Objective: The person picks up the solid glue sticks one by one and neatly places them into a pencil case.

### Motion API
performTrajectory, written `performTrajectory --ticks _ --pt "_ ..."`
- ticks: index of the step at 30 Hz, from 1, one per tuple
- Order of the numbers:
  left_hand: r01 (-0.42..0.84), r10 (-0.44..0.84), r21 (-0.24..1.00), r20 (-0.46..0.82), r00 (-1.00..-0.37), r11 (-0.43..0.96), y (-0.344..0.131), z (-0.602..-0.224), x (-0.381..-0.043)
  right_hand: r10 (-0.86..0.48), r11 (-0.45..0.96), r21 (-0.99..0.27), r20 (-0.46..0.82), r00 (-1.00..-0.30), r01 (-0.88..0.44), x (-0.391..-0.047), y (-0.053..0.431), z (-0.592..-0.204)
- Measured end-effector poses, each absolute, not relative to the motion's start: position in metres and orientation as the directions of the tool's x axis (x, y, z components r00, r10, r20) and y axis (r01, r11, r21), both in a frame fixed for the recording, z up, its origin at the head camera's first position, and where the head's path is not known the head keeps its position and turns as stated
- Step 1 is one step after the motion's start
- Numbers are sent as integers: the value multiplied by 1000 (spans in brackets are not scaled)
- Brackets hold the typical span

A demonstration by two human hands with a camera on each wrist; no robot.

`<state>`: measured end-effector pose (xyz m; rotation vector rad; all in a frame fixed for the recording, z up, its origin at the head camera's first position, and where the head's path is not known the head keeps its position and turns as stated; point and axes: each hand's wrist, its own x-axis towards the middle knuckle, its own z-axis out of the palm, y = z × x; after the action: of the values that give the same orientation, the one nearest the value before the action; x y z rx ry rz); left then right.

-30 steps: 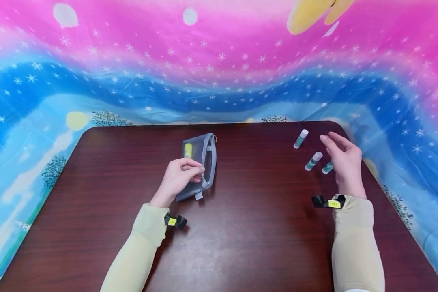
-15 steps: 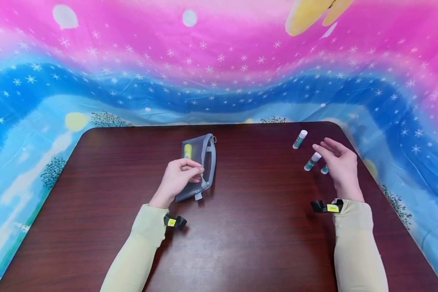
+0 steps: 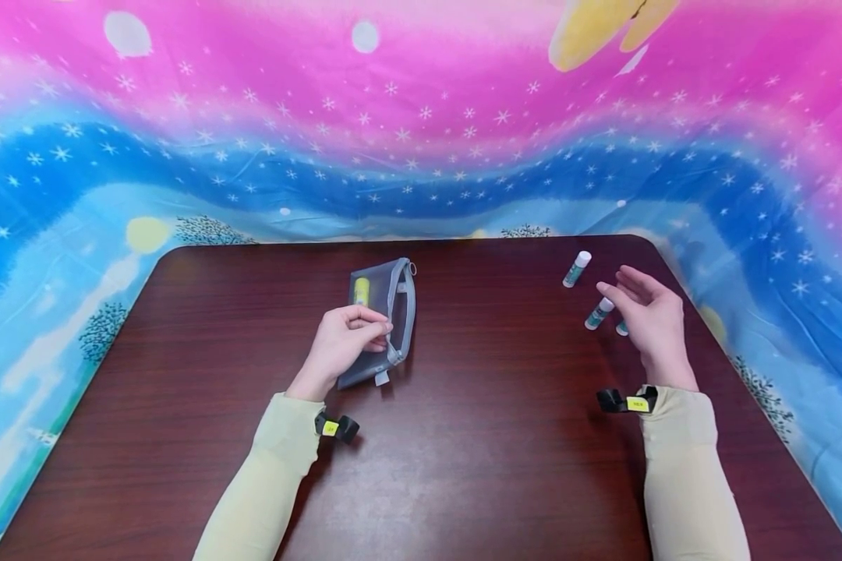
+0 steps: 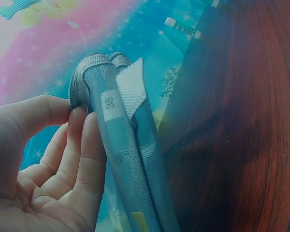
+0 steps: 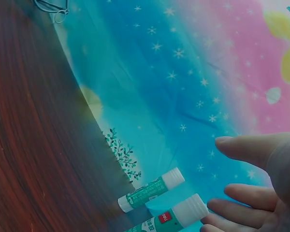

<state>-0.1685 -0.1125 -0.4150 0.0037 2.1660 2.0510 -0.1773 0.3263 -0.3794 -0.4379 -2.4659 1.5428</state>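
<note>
My left hand [image 3: 344, 343] pinches the zipper edge of a grey mesh zip pouch [image 4: 121, 125] between thumb and fingers. The pouch's mouth gapes toward the right, and a yellow-capped stick [image 3: 361, 291] shows through its mesh. Over at the right, my right hand [image 3: 654, 327] hovers by the glue sticks, thumb and fingers spread apart with nothing between them. One green glue stick with a white cap [image 3: 599, 314] stands just left of that hand, and another glue stick [image 3: 623, 329] is partly hidden behind it. A third glue stick [image 3: 577, 269] stands farther back.
The dark wooden table [image 3: 477, 436] ends at a back edge, where a pink and blue snowflake cloth [image 3: 421, 156] hangs around it. Black camera mounts [image 3: 338, 428] sit on both wrists.
My right hand has shifted left and slightly toward me, coming closer to the glue sticks and covering more of the nearest one. The left hand and pouch have stayed in place.
</note>
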Motion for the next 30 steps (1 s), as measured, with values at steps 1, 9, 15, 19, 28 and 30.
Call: performTrajectory --ticks 1,9,15,19,28,30 --pt "-106 111 992 -113 -987 62 -112 -415 -168 344 423 -895 16 -939 140 -177 326 -379" --pt "-104 109 993 -111 -988 62 -112 -415 -169 298 486 -865 31 -954 124 -172 325 -381" --pt "-103 105 993 -109 -988 59 -112 -416 -170 262 517 -847 20 -965 123 -171 328 -389" --pt "-103 107 993 -108 -988 57 -113 -416 -170 217 531 -839 0 -976 118 -171 330 -395" --pt "-97 113 993 -104 -988 70 -113 -416 -170 170 613 -779 -37 -985 135 -175 330 -406" --pt "-96 115 993 -103 -988 63 -113 -416 -170 165 616 -774 -53 -985 145 -176 330 -409"
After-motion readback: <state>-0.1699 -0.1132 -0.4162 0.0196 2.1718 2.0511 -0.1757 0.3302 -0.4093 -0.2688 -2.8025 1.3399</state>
